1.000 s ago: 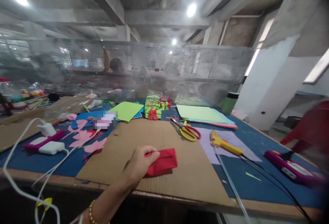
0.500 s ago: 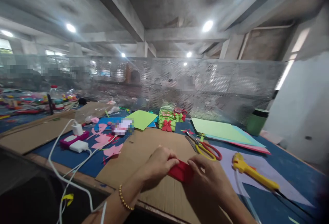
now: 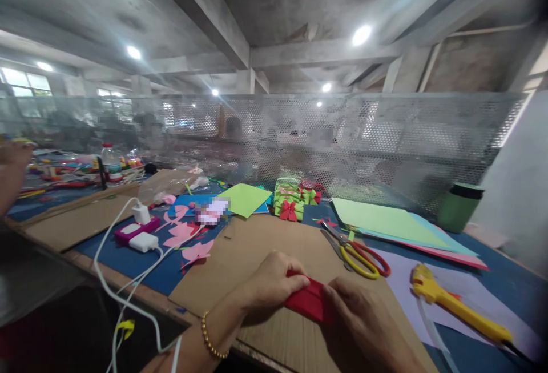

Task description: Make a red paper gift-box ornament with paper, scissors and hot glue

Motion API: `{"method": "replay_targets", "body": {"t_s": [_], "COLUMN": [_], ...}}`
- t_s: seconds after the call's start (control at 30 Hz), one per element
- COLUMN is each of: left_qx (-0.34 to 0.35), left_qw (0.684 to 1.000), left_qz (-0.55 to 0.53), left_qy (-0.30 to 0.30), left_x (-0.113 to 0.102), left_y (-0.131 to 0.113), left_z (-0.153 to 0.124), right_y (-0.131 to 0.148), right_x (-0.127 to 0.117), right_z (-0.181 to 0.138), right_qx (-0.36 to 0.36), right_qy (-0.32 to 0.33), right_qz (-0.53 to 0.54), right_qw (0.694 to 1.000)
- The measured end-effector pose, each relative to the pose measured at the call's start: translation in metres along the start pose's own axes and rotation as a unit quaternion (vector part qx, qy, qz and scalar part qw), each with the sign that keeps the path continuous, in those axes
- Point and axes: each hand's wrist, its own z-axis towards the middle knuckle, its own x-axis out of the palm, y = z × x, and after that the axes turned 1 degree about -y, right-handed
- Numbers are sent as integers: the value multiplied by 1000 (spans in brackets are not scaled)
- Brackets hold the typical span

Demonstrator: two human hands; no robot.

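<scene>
A folded red paper piece (image 3: pixel 309 301) lies on a sheet of brown cardboard (image 3: pixel 257 247) at the table's near edge. My left hand (image 3: pixel 274 285), with a bead bracelet on its wrist, pinches the left end of the red piece. My right hand (image 3: pixel 363 327) grips its right end, fingers curled over it. Much of the red piece is hidden under both hands.
Scissors (image 3: pixel 357 253) with red and yellow handles and a yellow glue gun (image 3: pixel 454 307) lie to the right. Green paper sheets (image 3: pixel 377 219), a green cup (image 3: pixel 456 208), small green boxes (image 3: pixel 289 201), pink cut-outs (image 3: pixel 184 236) and white chargers (image 3: pixel 143 241) surround the cardboard. Another person's arm (image 3: pixel 11 173) shows at far left.
My right hand came in and took hold of the red piece, which only my left hand held a second ago. The view has swung left and both hands now sit lower in the picture.
</scene>
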Motion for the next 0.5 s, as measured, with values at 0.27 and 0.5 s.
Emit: {"method": "replay_targets", "body": {"t_s": [0.27, 0.5], "left_qx": [8, 46], "left_qw": [1000, 996], "left_qz": [0, 70], "left_qy": [-2, -20], "left_x": [5, 7], "left_y": [7, 2], "left_z": [4, 4], "right_y": [8, 9], "right_x": [1, 6], "right_z": [2, 3], "right_qx": [-44, -36], "right_qy": [26, 21], "right_qz": [16, 20], "right_qw": [999, 999]}}
